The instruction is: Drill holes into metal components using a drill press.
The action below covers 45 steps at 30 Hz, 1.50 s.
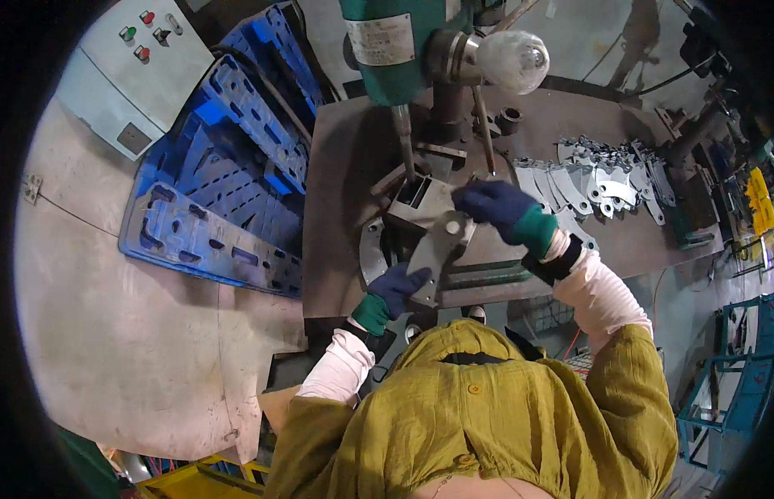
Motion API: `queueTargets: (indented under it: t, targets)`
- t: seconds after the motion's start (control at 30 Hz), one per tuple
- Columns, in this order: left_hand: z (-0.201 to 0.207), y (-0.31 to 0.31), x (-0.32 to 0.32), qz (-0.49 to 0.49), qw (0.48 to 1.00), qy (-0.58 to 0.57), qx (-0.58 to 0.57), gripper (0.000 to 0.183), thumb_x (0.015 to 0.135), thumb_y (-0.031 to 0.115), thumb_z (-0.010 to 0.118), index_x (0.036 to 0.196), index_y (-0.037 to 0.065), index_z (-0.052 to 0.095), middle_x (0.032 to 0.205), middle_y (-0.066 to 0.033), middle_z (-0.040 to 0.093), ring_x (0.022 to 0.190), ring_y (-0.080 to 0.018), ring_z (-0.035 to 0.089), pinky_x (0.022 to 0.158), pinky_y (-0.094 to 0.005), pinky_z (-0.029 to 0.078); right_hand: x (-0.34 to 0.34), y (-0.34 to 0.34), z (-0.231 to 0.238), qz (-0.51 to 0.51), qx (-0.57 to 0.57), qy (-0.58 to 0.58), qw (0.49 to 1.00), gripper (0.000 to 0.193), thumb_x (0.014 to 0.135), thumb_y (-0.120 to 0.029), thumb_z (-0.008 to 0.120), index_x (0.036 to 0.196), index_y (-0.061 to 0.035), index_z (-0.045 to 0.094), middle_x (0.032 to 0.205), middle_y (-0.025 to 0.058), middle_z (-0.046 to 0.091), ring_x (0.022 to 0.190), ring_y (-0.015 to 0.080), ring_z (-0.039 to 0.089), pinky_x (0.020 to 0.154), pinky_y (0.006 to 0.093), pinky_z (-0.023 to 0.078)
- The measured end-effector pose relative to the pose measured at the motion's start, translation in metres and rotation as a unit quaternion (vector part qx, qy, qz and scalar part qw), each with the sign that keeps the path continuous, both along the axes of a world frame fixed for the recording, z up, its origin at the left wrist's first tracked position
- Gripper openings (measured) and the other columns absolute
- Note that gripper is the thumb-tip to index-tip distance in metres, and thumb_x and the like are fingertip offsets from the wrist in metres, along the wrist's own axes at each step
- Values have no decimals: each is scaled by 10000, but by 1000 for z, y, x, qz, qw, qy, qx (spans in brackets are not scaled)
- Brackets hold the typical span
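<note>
My left hand [393,289], in a dark blue glove with a green cuff, is closed on the lower end of a curved flat metal plate [435,256]. The plate is tilted up in front of a metal fixture block [422,204]. By the plate's upper end is my right hand [499,208], gloved alike. Its fingers point left and are blurred, so whether they grip anything does not show. Another curved metal plate [373,254] lies left of the fixture. Above stands a green drill-press-like machine [387,50] with a plastic-wrapped round knob [513,61].
Many curved metal plates [607,185] lie in rows and a pile on the right of the steel table [341,166]. Blue plastic pallets [212,224] lean at the left, under a grey control box [133,71]. A dark metal ring [510,121] sits behind the fixture.
</note>
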<state>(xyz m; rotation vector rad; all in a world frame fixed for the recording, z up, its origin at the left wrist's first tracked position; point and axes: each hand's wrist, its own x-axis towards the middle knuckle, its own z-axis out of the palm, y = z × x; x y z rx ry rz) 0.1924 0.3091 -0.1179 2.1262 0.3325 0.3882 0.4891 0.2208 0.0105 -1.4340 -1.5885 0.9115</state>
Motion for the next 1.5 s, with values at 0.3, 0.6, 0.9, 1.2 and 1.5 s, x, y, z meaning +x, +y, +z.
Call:
queueTargets:
  t: [0.3, 0.6, 0.9, 1.2, 1.5]
  targets:
    - [18, 28, 33, 227, 892, 85, -381, 495, 821, 387, 772, 1120, 7, 662, 1002, -103, 704, 856, -187, 668, 764, -323, 526, -36, 1, 183, 79, -33, 623, 777, 706, 967, -586, 428, 1348, 2, 516, 1183, 156, 653, 1019, 240, 645, 897, 382, 501]
    - [-27, 69, 61, 281, 849, 47, -445, 473, 802, 457, 769, 984, 23, 718, 811, -74, 712, 601, -200, 636, 531, -355, 498, -47, 12, 214, 28, -117, 718, 686, 650, 919, -525, 573, 1316, -11, 547, 1136, 93, 667, 1021, 203, 648, 793, 320, 531]
    - [-13, 64, 62, 333, 827, 35, -452, 466, 805, 402, 786, 1091, 48, 682, 868, -67, 698, 648, -164, 641, 529, -310, 516, -51, 21, 220, 200, -222, 731, 613, 509, 871, -383, 709, 1212, -15, 622, 1032, 67, 698, 969, 183, 673, 692, 290, 582]
    - [-1, 53, 59, 299, 757, -11, -581, 370, 834, 353, 774, 1020, 48, 680, 878, -71, 701, 658, -193, 682, 489, -275, 515, -66, 13, 177, 22, -107, 805, 583, 403, 931, -229, 600, 1247, 19, 575, 1175, 160, 656, 1097, 260, 639, 991, 400, 517]
    - [9, 54, 59, 310, 803, 44, -507, 396, 805, 394, 788, 975, 56, 674, 811, -96, 702, 578, -205, 673, 435, -312, 484, -56, 16, 99, -18, 63, 205, 976, 346, 902, -76, 526, 1223, 24, 609, 837, 86, 662, 729, 169, 647, 701, 312, 531]
